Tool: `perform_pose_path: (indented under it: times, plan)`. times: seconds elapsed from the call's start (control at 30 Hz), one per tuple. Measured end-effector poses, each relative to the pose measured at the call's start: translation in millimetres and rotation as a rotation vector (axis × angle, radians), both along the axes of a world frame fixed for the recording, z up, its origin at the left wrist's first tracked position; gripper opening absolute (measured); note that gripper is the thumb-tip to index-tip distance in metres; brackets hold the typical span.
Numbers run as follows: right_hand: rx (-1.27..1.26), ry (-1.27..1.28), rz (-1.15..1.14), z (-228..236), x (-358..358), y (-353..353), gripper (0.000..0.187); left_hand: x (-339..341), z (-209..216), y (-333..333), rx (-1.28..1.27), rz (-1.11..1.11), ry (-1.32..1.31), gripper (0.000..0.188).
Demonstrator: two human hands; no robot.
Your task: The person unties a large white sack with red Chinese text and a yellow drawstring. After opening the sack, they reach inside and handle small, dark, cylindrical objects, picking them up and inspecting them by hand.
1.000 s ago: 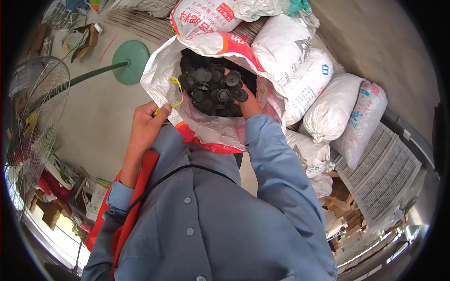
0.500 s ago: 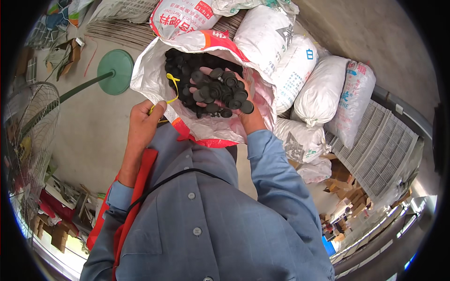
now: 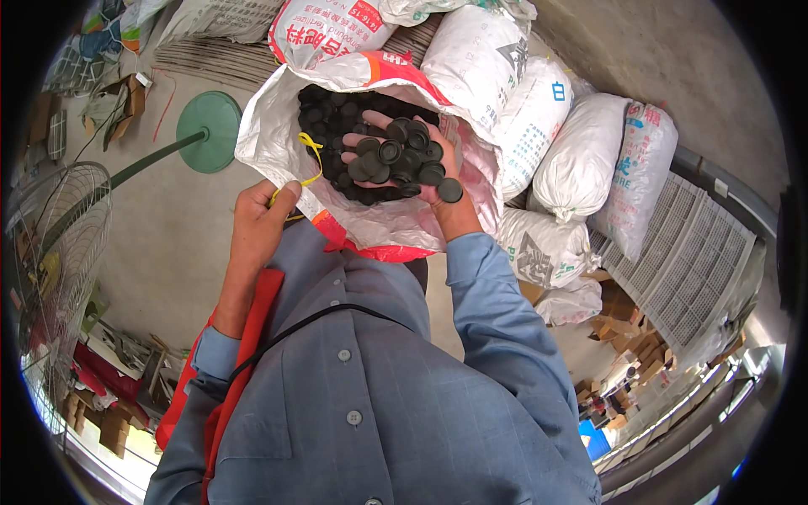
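I find the right hand palm up in the mouth of an open sack, fingers spread, a loose heap of black discs lying on it ungripped. The left hand pinches the sack's rim between thumb and fingers, beside a yellow tie.

My assessment: the load calls for a level, slightly cupped palm. One disc sits out by the wrist and looks likeliest to slip. I would curl the fingertips upward, keep the palm over the opening so strays drop back inside, and hold the rim taut.

The discs are round, flattish and dull black, several with raised rings; rubber or plastic, I cannot tell which. More of them lie deeper in the sack, whose lining is white, creased and slightly glossy, with a red band along the near edge.

Beyond, to the right, I record plump, wrinkled white sacks and a grey gridded panel; to the left, a round green fan base on the smooth grey floor.
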State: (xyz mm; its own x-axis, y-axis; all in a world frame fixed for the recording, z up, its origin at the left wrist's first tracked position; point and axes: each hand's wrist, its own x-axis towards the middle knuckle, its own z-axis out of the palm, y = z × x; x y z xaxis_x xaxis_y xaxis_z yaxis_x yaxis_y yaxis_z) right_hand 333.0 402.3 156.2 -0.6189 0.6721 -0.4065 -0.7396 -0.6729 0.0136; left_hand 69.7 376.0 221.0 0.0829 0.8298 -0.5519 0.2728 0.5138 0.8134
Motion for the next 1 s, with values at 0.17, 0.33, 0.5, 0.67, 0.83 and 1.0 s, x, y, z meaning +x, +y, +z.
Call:
perform_pose_path:
  times: [0.17, 0.33, 0.5, 0.67, 0.83, 1.0]
  plan:
    - [-0.001, 0.022, -0.024, 2, 0, -1, 0.069, 0, 0, 2, 0.016, -0.016, -0.004, 0.028]
    - [-0.001, -0.015, -0.028, 1, -1, 0, 0.068, 4, 14, 11, 0.152, -0.067, 0.336, 0.024]
    - [0.008, -0.022, -0.033, -5, 3, 0, 0.069, 14, 49, 30, 0.476, -0.013, 0.497, 0.012]
    - [-0.059, -0.046, -0.062, -5, 7, -1, 0.068, 39, 53, 32, 0.86, -0.236, 0.386, 0.02]
    - [0.066, -0.085, -0.079, 9, 5, -3, 0.066, 65, 53, 32, 0.648, -0.412, 0.236, 0.028]
    - [-0.024, -0.157, -0.088, 27, 1, -6, 0.057, 87, 41, 50, 0.618, -0.376, 0.177, 0.033]
